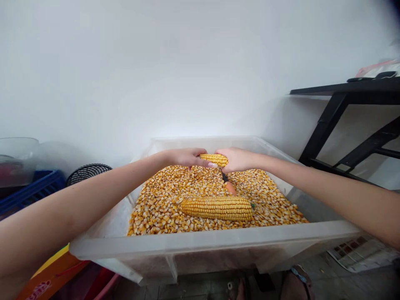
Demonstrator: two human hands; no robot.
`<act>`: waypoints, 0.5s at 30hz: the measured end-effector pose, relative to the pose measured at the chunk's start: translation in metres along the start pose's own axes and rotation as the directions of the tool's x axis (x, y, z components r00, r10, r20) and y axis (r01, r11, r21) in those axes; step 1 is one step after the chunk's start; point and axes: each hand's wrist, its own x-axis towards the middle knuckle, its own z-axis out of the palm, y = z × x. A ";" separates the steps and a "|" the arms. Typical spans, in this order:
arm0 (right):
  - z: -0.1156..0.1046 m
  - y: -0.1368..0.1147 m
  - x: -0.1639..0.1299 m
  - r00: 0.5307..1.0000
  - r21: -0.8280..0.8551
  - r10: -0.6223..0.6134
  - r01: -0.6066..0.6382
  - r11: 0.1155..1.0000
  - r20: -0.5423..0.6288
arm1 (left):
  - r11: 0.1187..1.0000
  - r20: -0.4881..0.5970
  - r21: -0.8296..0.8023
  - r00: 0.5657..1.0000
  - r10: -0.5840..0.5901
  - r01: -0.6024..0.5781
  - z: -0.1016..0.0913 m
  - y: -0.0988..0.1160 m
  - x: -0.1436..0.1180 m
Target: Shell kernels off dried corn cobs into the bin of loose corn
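**Both hands on a small cob over the bin**

Here, both arms stretch out over a clear plastic tub [200, 243] that stands on the floor and holds a thick bed of loose kernels [162, 200]. At the far side of the tub the left hand [186, 157] and the right hand [237, 160] meet on one small corn cob [215, 159], held level just above the grain. The left hand is closed round the cob's left end, the thumb lying along it; the right hand is closed round the right end. From under the right hand a slim tool with a dark shaft and an orange handle [229, 185] slants down onto the kernels; whether the fingers actually grip it I cannot tell.

A larger cob [218, 208], full of kernels and with a small green tip at its right end, lies on the grain nearer the front wall, well apart from either hand.

To my eye the step in hand is stripping the small cob, and doing it well means keeping it low over the middle of the tub so loosened grain drops in rather than over the rim. It also means twisting the two hands against each other with thumb pressure along the rows.

To the left stand a blue crate [31, 191] and a black mesh basket [87, 171]; to the right, a black table frame [343, 121].
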 end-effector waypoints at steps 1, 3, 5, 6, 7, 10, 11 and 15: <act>0.000 -0.001 0.000 1.000 -0.010 0.000 0.000 1.000 -0.018 | 1.000 -0.005 -0.014 1.000 0.012 -0.012 -0.001 0.000 0.000; -0.001 -0.004 -0.001 0.999 -0.037 0.005 -0.007 0.999 -0.049 | 0.999 -0.008 -0.029 1.000 0.029 -0.029 -0.001 0.000 0.000; 0.000 -0.006 -0.002 0.998 -0.063 0.019 -0.023 0.998 -0.061 | 0.999 -0.006 -0.029 1.000 0.029 -0.029 -0.001 0.000 0.000; 0.001 -0.007 -0.002 0.998 -0.077 0.030 -0.035 0.996 -0.064 | 0.999 -0.004 -0.025 1.000 0.020 -0.020 -0.001 -0.001 0.001; 0.003 -0.008 -0.003 0.997 -0.090 0.041 -0.047 0.995 -0.066 | 1.000 -0.001 -0.019 1.000 0.007 -0.007 0.000 -0.001 0.001; 0.011 -0.009 -0.003 0.996 -0.129 0.055 -0.065 0.989 -0.076 | 1.000 0.010 0.016 1.000 -0.026 0.025 0.002 -0.003 0.002; 0.014 -0.009 -0.003 0.995 -0.147 0.054 -0.066 0.987 -0.084 | 0.999 0.019 0.028 0.999 -0.031 0.031 0.003 -0.004 0.002; 0.024 -0.009 -0.002 0.991 -0.248 0.051 -0.081 0.965 -0.126 | 0.994 0.053 0.095 0.997 -0.051 0.046 0.005 -0.006 0.004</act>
